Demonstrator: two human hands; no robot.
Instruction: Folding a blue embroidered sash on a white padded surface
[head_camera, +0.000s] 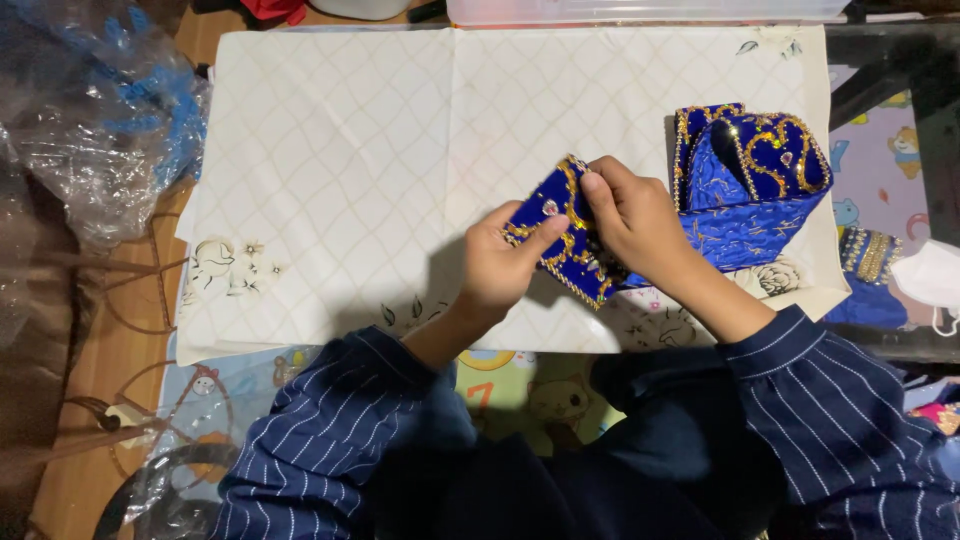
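Blue pinstriped sleeves (330, 450) frame the near edge of the scene, where a person bends over a sheet of pale patterned paper (340, 170) spread on the counter. Both hands meet over the paper's near right part, pinching a flat panel of blue cloth (558, 228) trimmed in gold braid and small stones. The left hand (498, 268) grips the panel's near end, thumb on top, fingers curled beneath; the right hand (632, 222) presses thumb and fingers along its far edge (how firmly cannot be told). The panel is held tilted, just above the paper.

A hard squeeze on the trimmed edge looks likely to loosen a stone or crack the braid, and a slipping grip could send the piece sliding off the sheet toward the lap. Just beyond the right hand stands a blue box (748, 190) with matching gold work, close enough that a sweep of the wrist might knock it over. Farther left, crumpled clear plastic wrap (90, 120) lies off the paper, and a clear plastic bin (640, 10) lines the far edge.
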